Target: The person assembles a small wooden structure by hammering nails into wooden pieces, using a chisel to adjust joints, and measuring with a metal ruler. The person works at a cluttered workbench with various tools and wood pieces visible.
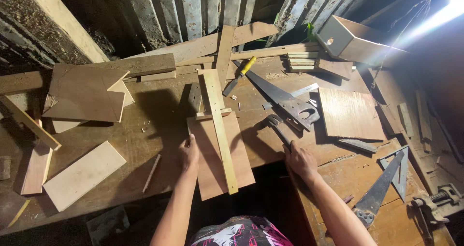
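My left hand (pixel 189 152) rests on the left edge of a reddish plywood panel (pixel 207 171) that lies on the workbench and overhangs its front edge. A long pale wooden strip (pixel 220 130) lies lengthwise on top of the panel, with a short crosspiece (pixel 212 114) at the panel's far end. My right hand (pixel 300 161) is closed around the handle of a claw hammer (pixel 273 123), whose head lies on the bench just right of the panel.
A handsaw (pixel 285 101) and a yellow-handled tool (pixel 240 73) lie behind the hammer. A second saw (pixel 382 188), a metal square (pixel 402 171) and a clamp (pixel 440 201) sit at the right. Boards (pixel 84 175), a pencil (pixel 152 172), another plywood sheet (pixel 350 113) and a wooden box (pixel 350 40) lie around.
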